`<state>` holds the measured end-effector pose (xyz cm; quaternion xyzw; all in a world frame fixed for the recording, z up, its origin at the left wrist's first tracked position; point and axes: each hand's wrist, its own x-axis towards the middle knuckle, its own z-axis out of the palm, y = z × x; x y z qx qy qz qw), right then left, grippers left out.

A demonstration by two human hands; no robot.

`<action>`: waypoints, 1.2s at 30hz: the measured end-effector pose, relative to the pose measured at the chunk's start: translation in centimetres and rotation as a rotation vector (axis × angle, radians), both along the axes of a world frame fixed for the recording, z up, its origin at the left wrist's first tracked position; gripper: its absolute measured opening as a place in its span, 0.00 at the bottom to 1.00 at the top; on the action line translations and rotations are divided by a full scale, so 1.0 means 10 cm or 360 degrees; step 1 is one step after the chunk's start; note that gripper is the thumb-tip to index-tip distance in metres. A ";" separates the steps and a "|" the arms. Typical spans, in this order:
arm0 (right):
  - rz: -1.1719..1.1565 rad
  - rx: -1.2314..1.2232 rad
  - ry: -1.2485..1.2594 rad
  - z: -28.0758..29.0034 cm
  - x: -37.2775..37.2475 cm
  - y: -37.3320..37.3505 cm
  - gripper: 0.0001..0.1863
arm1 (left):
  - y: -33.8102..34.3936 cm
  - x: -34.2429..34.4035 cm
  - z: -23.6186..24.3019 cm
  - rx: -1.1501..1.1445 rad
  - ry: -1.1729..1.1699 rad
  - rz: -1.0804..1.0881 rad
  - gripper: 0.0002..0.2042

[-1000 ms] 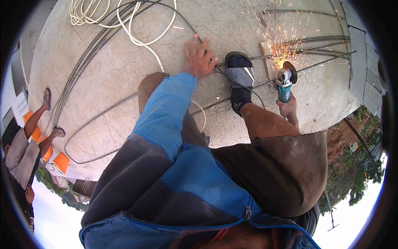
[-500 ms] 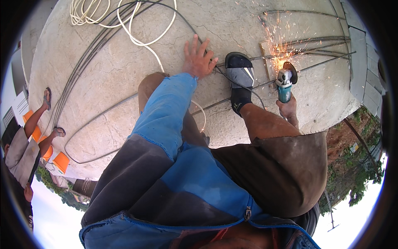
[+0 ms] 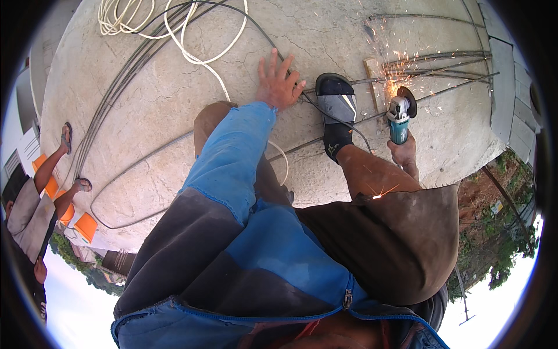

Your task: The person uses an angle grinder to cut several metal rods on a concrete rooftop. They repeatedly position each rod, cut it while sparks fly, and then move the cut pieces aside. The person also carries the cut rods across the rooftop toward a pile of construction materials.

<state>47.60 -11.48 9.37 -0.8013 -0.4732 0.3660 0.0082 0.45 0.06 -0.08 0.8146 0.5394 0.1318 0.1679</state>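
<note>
Right hand point(image 3: 402, 152): gripping grinder point(image 3: 399, 129); sparks point(image 3: 397, 72) beside disc point(image 3: 409, 102). Left hand point(image 3: 280, 87): spread wide, palm down on concrete point(image 3: 163, 104).

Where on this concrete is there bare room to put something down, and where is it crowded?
Bare concrete lies between the rod bundle at left and the white cable; another patch lies right of the right hand, below the long rod. It is crowded around the grinder, with rods, a wooden strip, sparks and the shoe close together.
</note>
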 end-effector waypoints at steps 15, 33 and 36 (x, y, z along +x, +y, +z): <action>0.0011 -0.0005 -0.0028 0.02 0.00 -0.01 0.27 | 0.01 0.02 0.00 -0.0006 0.0000 -0.0009 0.18; 0.0005 0.0022 -0.0012 0.00 0.00 -0.02 0.27 | 0.01 0.02 0.02 -0.0008 -0.0021 0.0001 0.17; 0.0000 0.0023 -0.0006 0.00 0.00 -0.02 0.27 | 0.01 0.01 0.02 -0.0007 -0.0020 0.0000 0.17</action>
